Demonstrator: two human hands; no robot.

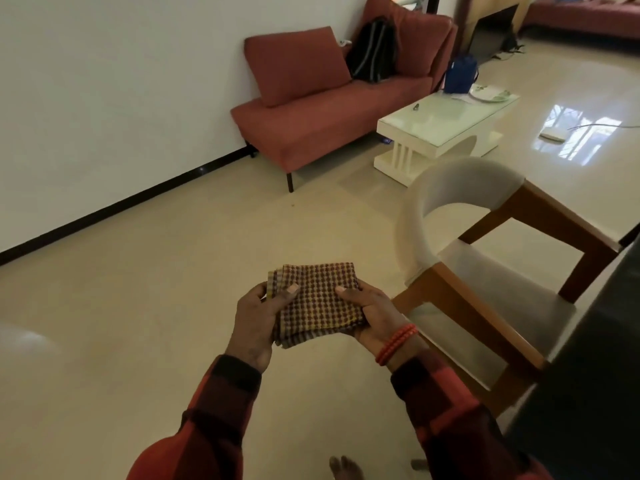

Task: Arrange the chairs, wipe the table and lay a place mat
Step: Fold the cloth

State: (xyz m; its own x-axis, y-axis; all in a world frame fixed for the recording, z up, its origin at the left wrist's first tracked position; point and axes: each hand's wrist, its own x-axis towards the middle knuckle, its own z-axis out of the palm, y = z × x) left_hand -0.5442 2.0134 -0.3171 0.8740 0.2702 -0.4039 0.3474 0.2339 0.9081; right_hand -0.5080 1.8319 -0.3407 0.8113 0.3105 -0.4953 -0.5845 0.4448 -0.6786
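A folded checked cloth (pixel 317 299) in maroon and yellow is held in front of me over the floor. My left hand (pixel 256 320) grips its left edge, thumb on top. My right hand (pixel 372 311) grips its right edge, thumb on top; a red bead bracelet is on that wrist. To the right stands a chair (pixel 485 268) with a curved pale backrest, grey seat and brown wooden legs. It is pushed toward the dark table (pixel 595 375), whose edge fills the lower right corner.
A red sofa (pixel 329 112) with a black backpack (pixel 372 51) stands against the white wall. A white glass-topped coffee table (pixel 440 129) holds a blue bag (pixel 460 72) and a plate (pixel 490 93). Glossy tiled floor spreads to my left and ahead.
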